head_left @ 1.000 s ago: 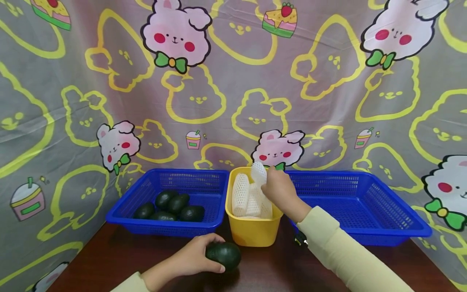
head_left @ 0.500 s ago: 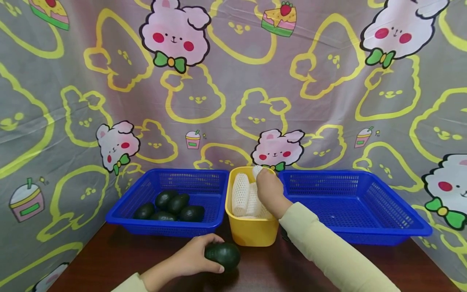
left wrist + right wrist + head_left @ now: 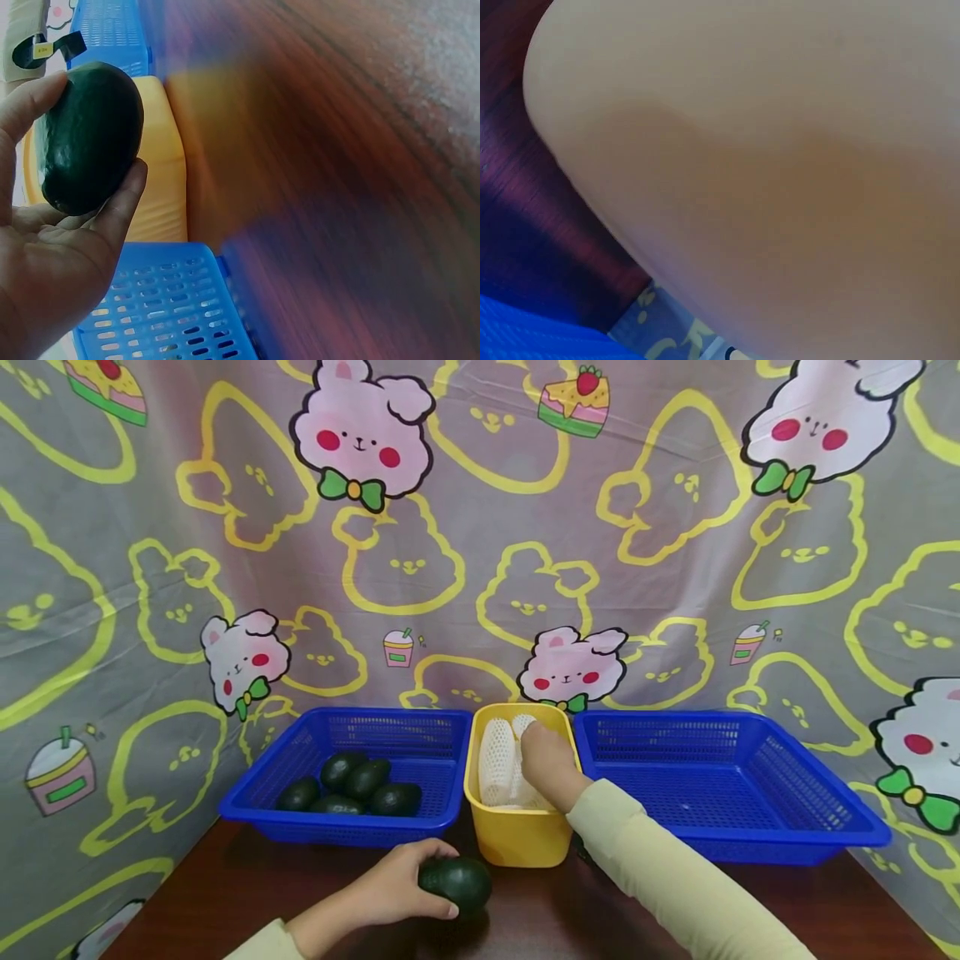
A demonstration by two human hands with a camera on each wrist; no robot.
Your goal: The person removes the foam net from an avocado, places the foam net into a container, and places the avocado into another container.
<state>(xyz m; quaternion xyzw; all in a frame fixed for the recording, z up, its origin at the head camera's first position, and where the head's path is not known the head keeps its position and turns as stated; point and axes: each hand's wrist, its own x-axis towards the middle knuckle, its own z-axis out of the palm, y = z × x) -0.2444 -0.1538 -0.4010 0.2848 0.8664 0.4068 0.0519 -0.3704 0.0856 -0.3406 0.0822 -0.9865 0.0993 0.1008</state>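
My left hand (image 3: 401,885) grips a dark green avocado (image 3: 457,885) low over the table's front, thumb on the near side. In the left wrist view the avocado (image 3: 94,139) sits between thumb and fingers. My right hand (image 3: 551,760) reaches into the yellow bin (image 3: 522,839) and holds a white foam net sleeve (image 3: 523,724), whose top shows beside the knuckles. The fingertips are hidden behind the hand. Another foam net (image 3: 496,764) stands upright at the bin's left side. The right wrist view is mostly filled by blurred skin.
Left of the bin, a blue basket (image 3: 341,835) holds several avocados (image 3: 367,778). A second blue basket (image 3: 735,843) stands on the right. All sit on a dark brown table (image 3: 540,927), with a cartoon-print curtain (image 3: 465,527) behind.
My right hand has moved left and down into the yellow bin, and the foam net top beside it has sunk with it. The left hand and its avocado have barely moved.
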